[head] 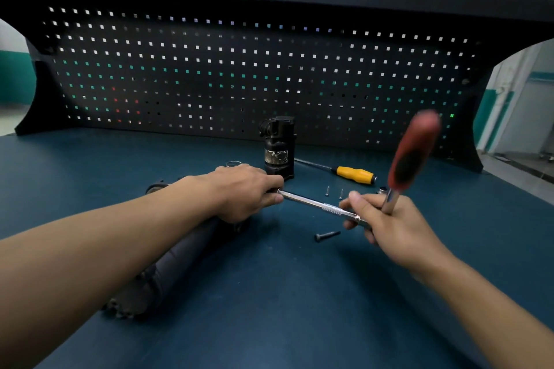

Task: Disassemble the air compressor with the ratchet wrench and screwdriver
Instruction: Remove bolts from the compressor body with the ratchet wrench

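We see a long dark air compressor (180, 255) lying on the blue table (299, 323). It runs from the near left up toward the middle, partly under the left arm. The left hand (248, 192) rests on its far end, with the fingers curled down tight around it. A shiny metal bar (311, 203) comes out from under those fingers and goes right to the right hand (389, 222). The right hand grips the ratchet wrench (412, 153) low down, fingers wrapped around it, thumb on the end of the bar. The red and black handle sticks up and looks blurry. A black bolt (326, 235) lies on the table just near of the bar. Two tiny screws (327, 190) lie just far of it. Farther back lies the screwdriver (355, 174) with a yellow handle. Beside it on the left a short dark part (278, 147) stands upright. A small ring (233, 163) sits just past the left hand. A black board full of holes (239, 69) stands at the far edge.
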